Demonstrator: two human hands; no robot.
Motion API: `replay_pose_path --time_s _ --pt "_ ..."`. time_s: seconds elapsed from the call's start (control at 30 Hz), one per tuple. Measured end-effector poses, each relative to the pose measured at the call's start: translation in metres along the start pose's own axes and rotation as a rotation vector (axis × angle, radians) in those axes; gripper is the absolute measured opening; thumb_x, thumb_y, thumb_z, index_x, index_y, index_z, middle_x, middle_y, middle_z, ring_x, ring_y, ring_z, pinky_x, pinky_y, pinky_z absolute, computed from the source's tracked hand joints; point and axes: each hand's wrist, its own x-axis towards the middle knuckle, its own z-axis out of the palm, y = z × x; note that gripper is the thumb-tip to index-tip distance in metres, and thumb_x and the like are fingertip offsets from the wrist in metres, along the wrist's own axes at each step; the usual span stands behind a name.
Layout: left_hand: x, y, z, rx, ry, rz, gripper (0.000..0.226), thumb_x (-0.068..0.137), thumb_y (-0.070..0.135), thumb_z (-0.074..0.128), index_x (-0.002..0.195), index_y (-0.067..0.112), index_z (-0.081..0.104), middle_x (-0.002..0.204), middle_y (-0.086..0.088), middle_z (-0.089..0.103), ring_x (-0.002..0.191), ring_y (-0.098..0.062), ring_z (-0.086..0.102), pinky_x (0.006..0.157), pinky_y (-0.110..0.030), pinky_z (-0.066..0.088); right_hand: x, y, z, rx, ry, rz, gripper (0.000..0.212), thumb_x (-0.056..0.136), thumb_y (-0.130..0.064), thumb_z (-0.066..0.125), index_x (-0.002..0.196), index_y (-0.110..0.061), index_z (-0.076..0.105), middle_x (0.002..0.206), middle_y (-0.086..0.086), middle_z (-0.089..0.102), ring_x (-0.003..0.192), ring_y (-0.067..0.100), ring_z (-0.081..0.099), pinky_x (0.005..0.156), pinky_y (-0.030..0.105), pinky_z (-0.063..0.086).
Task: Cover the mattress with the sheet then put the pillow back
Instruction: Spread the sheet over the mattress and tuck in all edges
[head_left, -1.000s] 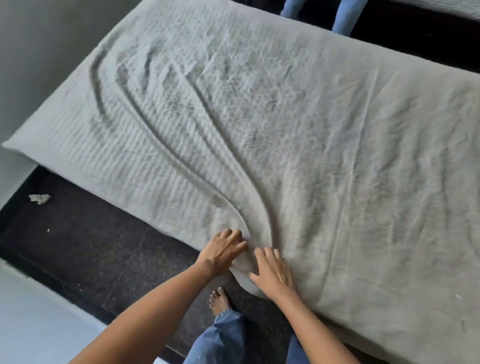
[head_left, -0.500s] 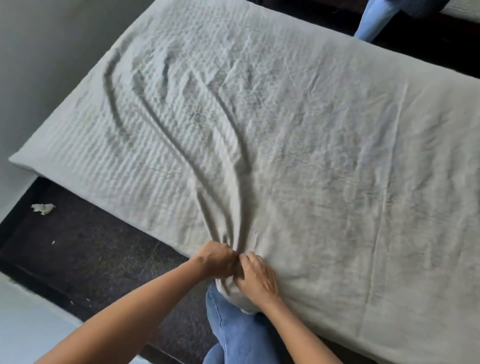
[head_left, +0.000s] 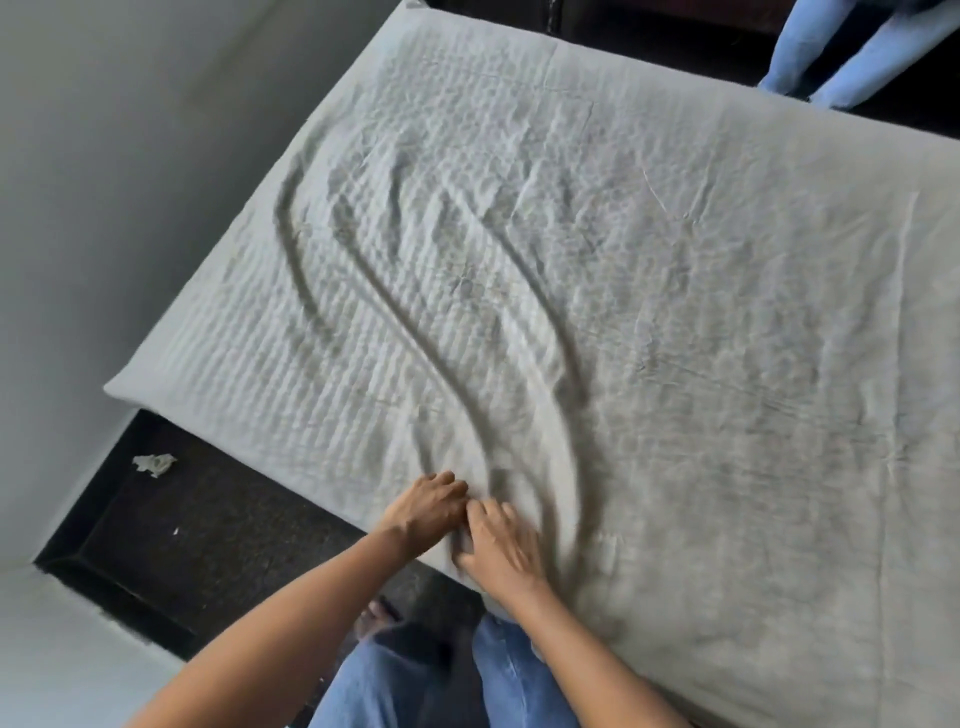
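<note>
**Q:** Where does the sheet lie?

**A:** The sheet (head_left: 675, 338), pale grey, is spread over the mattress, which is hidden beneath it. It fills the view from the centre out to 3 o'clock. Three long folds curve from 10 o'clock down to its near edge at 6 o'clock.

**Q:** And the hands?

**A:** Both meet at that edge, touching each other. The left hand (head_left: 426, 512) has its fingers curled, gripping a bunch of sheet where the folds converge. The right hand (head_left: 501, 545), just toward 4 o'clock of it, rests on the sheet. Blur hides whether its fingers grip or lie flat.

**Q:** What surrounds the bed?

**A:** Dark floor (head_left: 218, 530) at 8 o'clock, bearing a pale crumpled scrap (head_left: 153, 464). A grey wall (head_left: 104, 208) at 9 o'clock. The wearer's jeans (head_left: 415, 686) at 6 o'clock. Another person's light-blue trouser legs (head_left: 852, 52) at 1 o'clock.
</note>
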Motion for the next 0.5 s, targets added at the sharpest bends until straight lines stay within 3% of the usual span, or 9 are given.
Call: replay_pose_path --time_s 0.07,0.1,0.13,0.17,0.23,0.3,0.4,0.47,0.5 --pt "-0.007 -0.008 -0.005 -0.004 -0.057 0.016 0.017 0.067 0.024 0.082 0.073 0.019 0.067 0.078 0.004 0.064 0.071 -0.015 0.062 0.057 -0.024 0.047 0.006 -0.012 0.009 -0.048 -0.076 0.073 0.045 0.058 -0.039 0.079 0.094 -0.018 0.061 0.093 0.001 0.058 0.085 0.021 0.06 0.064 0.034 0.051" --pt "-0.009 -0.011 -0.007 -0.033 -0.158 0.004 0.009 0.084 0.021 0.067 0.091 0.015 0.067 0.097 -0.001 0.066 0.089 -0.02 0.063 0.072 -0.028 0.049 0.007 -0.019 0.01 -0.046 -0.1 0.092 0.046 0.051 -0.041 0.084 0.087 -0.02 0.064 0.086 0.0 0.058 0.077 0.02 0.061 0.057 0.032 0.051" --pt "-0.01 -0.015 -0.006 -0.043 -0.279 -0.036 0.017 0.093 0.019 0.053 0.105 0.012 0.064 0.112 -0.005 0.063 0.103 -0.024 0.06 0.083 -0.033 0.047 0.008 -0.026 0.009 -0.1 -0.1 0.1 0.041 0.05 -0.04 0.087 0.08 -0.02 0.067 0.081 0.001 0.059 0.071 0.02 0.062 0.054 0.03 0.051" --pt "-0.012 -0.021 -0.003 -0.063 -0.403 -0.051 0.024 0.096 0.02 0.047 0.112 0.011 0.061 0.119 -0.008 0.061 0.11 -0.027 0.058 0.088 -0.037 0.046 0.011 -0.034 0.008 -0.076 -0.173 0.08 0.031 0.061 -0.037 0.083 0.082 -0.018 0.069 0.086 0.004 0.062 0.076 0.024 0.064 0.06 0.031 0.052" --pt "-0.02 -0.036 -0.006 -0.124 -0.517 -0.046 0.03 0.095 0.028 0.049 0.117 0.011 0.06 0.121 -0.01 0.061 0.112 -0.029 0.058 0.089 -0.04 0.049 0.017 -0.053 0.006 0.059 -0.235 0.066 0.024 0.088 -0.028 0.057 0.101 -0.01 0.066 0.111 0.013 0.062 0.103 0.034 0.059 0.083 0.037 0.048" --pt "-0.028 -0.061 -0.008 -0.185 -0.467 -0.046 0.031 0.093 0.03 0.049 0.116 0.012 0.059 0.12 -0.009 0.061 0.111 -0.028 0.058 0.088 -0.039 0.048 0.03 -0.072 0.01 0.138 -0.181 0.109 0.028 0.092 -0.023 0.045 0.111 -0.011 0.062 0.122 0.011 0.056 0.116 0.033 0.051 0.093 0.037 0.04" --pt "-0.042 -0.114 -0.011 -0.161 -0.21 -0.03 0.028 0.089 0.018 0.044 0.113 0.015 0.059 0.118 -0.003 0.059 0.109 -0.024 0.056 0.083 -0.033 0.043 0.06 -0.105 0.013 0.14 0.002 0.154 0.036 0.092 -0.013 0.042 0.127 -0.017 0.052 0.125 0.007 0.049 0.12 0.027 0.044 0.098 0.037 0.036" --pt "-0.054 -0.15 -0.013 -0.097 -0.181 -0.006 0.031 0.087 0.013 0.044 0.114 0.016 0.058 0.117 -0.003 0.057 0.11 -0.024 0.053 0.084 -0.032 0.04 0.08 -0.136 0.014 0.116 0.041 0.169 0.039 0.085 -0.009 0.052 0.123 -0.019 0.055 0.117 0.006 0.052 0.112 0.026 0.049 0.093 0.037 0.041" --pt "-0.06 -0.166 -0.012 -0.059 -0.205 0.006 0.03 0.087 0.014 0.047 0.115 0.016 0.056 0.119 -0.003 0.055 0.111 -0.025 0.05 0.085 -0.031 0.039 0.09 -0.153 0.014 0.123 0.044 0.164 0.035 0.077 -0.011 0.063 0.111 -0.019 0.062 0.107 0.004 0.056 0.102 0.026 0.055 0.085 0.037 0.046"
